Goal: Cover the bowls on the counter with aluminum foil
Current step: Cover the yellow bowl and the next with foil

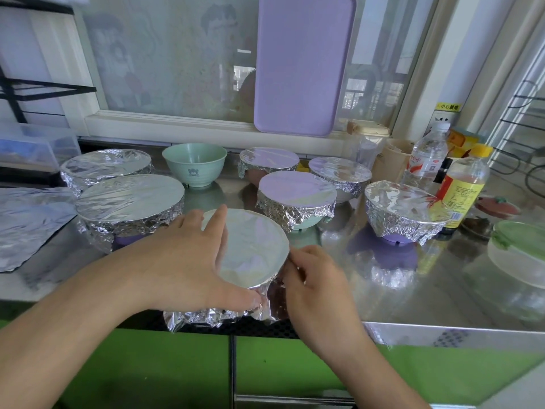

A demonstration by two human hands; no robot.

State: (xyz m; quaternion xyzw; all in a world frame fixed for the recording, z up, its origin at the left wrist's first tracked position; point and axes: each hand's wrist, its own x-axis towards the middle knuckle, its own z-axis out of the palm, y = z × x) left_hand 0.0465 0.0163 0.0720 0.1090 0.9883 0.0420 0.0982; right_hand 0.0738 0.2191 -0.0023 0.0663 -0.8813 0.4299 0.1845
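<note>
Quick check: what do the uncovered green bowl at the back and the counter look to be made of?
Uncovered mint-green bowl: probably matte plastic or melamine; opaque, even colour, printed motif, dull sheen. Silver counter: likely brushed stainless steel; grey metallic surface mirroring the foil-wrapped bowls.

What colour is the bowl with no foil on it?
Mint green bowl, with a small dark print; head view.

Uncovered bowl (pixel 194 164) behind foil-covered bowls (pixel 129 202)
</note>
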